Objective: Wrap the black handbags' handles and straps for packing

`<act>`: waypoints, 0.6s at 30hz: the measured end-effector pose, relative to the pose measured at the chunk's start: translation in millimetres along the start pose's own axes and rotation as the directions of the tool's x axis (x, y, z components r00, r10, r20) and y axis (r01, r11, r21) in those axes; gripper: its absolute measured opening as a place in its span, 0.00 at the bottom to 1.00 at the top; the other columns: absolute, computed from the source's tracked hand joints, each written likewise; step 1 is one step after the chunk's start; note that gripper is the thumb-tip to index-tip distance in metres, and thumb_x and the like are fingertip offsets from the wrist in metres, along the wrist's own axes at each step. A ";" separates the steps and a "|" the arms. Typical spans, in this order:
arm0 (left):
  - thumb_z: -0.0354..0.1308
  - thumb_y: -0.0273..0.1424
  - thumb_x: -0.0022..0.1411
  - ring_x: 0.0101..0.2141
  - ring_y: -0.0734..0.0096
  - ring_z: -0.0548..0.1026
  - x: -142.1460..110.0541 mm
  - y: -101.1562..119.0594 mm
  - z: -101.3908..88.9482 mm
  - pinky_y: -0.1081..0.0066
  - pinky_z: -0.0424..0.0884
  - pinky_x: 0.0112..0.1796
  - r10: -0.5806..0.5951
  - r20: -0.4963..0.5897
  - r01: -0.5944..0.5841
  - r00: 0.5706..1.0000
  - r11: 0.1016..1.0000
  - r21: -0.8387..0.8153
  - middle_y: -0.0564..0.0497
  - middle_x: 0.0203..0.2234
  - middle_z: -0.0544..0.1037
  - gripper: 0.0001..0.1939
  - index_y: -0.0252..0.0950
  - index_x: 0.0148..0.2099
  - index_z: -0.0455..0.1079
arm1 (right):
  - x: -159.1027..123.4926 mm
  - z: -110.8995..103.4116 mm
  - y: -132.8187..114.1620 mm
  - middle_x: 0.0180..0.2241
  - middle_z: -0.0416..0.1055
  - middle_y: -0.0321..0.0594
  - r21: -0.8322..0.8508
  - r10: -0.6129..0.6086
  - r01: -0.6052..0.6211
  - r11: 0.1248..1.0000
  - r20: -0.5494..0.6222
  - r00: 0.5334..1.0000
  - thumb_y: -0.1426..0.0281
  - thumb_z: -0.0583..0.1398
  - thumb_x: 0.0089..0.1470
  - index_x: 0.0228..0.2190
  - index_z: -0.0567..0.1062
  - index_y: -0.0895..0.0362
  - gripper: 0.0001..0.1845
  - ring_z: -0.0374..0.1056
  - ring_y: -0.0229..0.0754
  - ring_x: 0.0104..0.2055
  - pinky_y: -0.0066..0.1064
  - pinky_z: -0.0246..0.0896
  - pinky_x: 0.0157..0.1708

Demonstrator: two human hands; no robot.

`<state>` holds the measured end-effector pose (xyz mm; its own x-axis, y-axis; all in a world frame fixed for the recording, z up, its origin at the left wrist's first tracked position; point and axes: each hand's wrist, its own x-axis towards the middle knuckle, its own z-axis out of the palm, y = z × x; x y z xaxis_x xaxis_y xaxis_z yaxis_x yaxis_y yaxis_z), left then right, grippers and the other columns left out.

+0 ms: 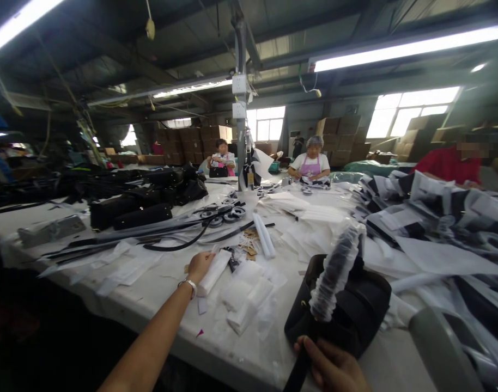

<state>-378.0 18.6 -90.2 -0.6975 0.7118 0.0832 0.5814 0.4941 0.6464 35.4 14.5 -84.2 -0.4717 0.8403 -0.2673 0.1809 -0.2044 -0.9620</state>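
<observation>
A black bag [369,299] sits at the lower right of the frame, its plastic-wrapped handle [334,277] raised. Just below, the right hand [334,363] pinches a black strap [297,371]. Well apart, near the centre, the left hand [200,267] touches white wrapping [215,272]; whether it grips cannot be told.

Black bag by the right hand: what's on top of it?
A dark strip in crinkled clear plastic slants across the black bag. The bag's surface directly behind that strip is covered, so it can't be made out.
</observation>
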 end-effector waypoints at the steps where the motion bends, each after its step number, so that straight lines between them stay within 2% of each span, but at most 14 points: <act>1: 0.57 0.37 0.67 0.43 0.62 0.76 -0.7 2.0 -5.4 0.58 0.74 0.44 0.006 -0.002 -0.006 1.000 0.999 -0.032 0.46 0.45 0.75 0.14 0.33 0.49 0.71 | -0.4 -0.2 -0.7 0.12 0.56 0.31 0.020 -0.001 0.001 1.000 0.012 1.000 0.37 0.63 0.37 0.30 0.83 0.62 0.39 0.49 0.31 0.17 0.27 0.41 0.20; 5: 0.58 0.35 0.65 0.42 0.61 0.77 -14.1 19.2 -27.9 0.63 0.74 0.41 0.043 0.001 -0.042 0.999 0.977 -0.207 0.45 0.43 0.78 0.14 0.31 0.49 0.72 | -2.3 0.6 -1.8 0.14 0.59 0.32 0.127 -0.021 0.015 0.992 0.046 0.999 0.42 0.65 0.41 0.31 0.83 0.61 0.34 0.49 0.30 0.18 0.26 0.39 0.20; 7: 0.61 0.35 0.61 0.42 0.60 0.78 -32.8 31.0 -34.9 0.68 0.73 0.38 0.080 0.043 -0.063 0.996 0.950 -0.307 0.43 0.42 0.80 0.21 0.30 0.53 0.70 | -3.7 2.1 -1.8 0.15 0.61 0.33 0.217 -0.018 0.006 0.976 0.052 0.998 0.45 0.67 0.42 0.32 0.83 0.61 0.31 0.48 0.29 0.18 0.25 0.38 0.20; 10: 0.66 0.36 0.54 0.37 0.63 0.79 -80.4 47.2 -34.3 0.70 0.72 0.37 0.147 0.162 -0.066 0.976 0.903 -0.425 0.44 0.39 0.82 0.33 0.30 0.60 0.65 | -7.3 5.0 -3.4 0.24 0.72 0.39 0.380 -0.007 -0.026 0.925 0.086 0.996 0.50 0.70 0.42 0.33 0.83 0.60 0.26 0.50 0.27 0.20 0.22 0.42 0.19; 12: 0.67 0.38 0.53 0.33 0.65 0.79 -121.1 55.6 -27.2 0.70 0.71 0.37 0.174 0.252 -0.035 0.952 0.879 -0.475 0.46 0.34 0.82 0.34 0.31 0.60 0.65 | -10.8 6.8 -5.5 0.32 0.76 0.43 0.473 0.004 -0.047 0.880 0.092 0.996 0.54 0.71 0.42 0.34 0.83 0.59 0.23 0.53 0.26 0.21 0.20 0.45 0.19; 14: 0.65 0.40 0.55 0.31 0.67 0.77 -162.2 62.0 -18.1 0.71 0.69 0.35 0.195 0.349 0.021 0.917 0.848 -0.530 0.48 0.30 0.82 0.27 0.31 0.55 0.70 | -14.6 8.4 -7.7 0.35 0.77 0.44 0.548 0.021 -0.063 0.834 0.083 0.996 0.57 0.72 0.43 0.34 0.83 0.59 0.20 0.54 0.25 0.22 0.17 0.48 0.19; 16: 0.61 0.42 0.59 0.31 0.67 0.76 -197.7 66.5 -9.7 0.72 0.68 0.35 0.203 0.437 0.097 0.876 0.813 -0.574 0.47 0.30 0.82 0.19 0.32 0.44 0.75 | -18.4 9.8 -9.5 0.34 0.78 0.43 0.606 0.039 -0.077 0.792 0.076 0.996 0.60 0.73 0.42 0.33 0.83 0.60 0.18 0.55 0.25 0.22 0.15 0.50 0.19; 18: 0.60 0.43 0.61 0.33 0.67 0.76 -224.4 68.8 -3.7 0.72 0.67 0.36 0.182 0.493 0.172 0.851 0.790 -0.588 0.47 0.31 0.82 0.18 0.32 0.37 0.77 | -21.8 11.1 -11.0 0.34 0.78 0.42 0.645 0.047 -0.079 0.760 0.067 0.997 0.61 0.73 0.42 0.32 0.83 0.60 0.17 0.56 0.25 0.22 0.14 0.53 0.19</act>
<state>-183.0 -108.9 -61.5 -0.2813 0.9415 -0.1856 0.0928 0.2192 0.9712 34.1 -7.1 -68.3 -0.5194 0.7944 -0.3150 -0.3818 -0.5455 -0.7461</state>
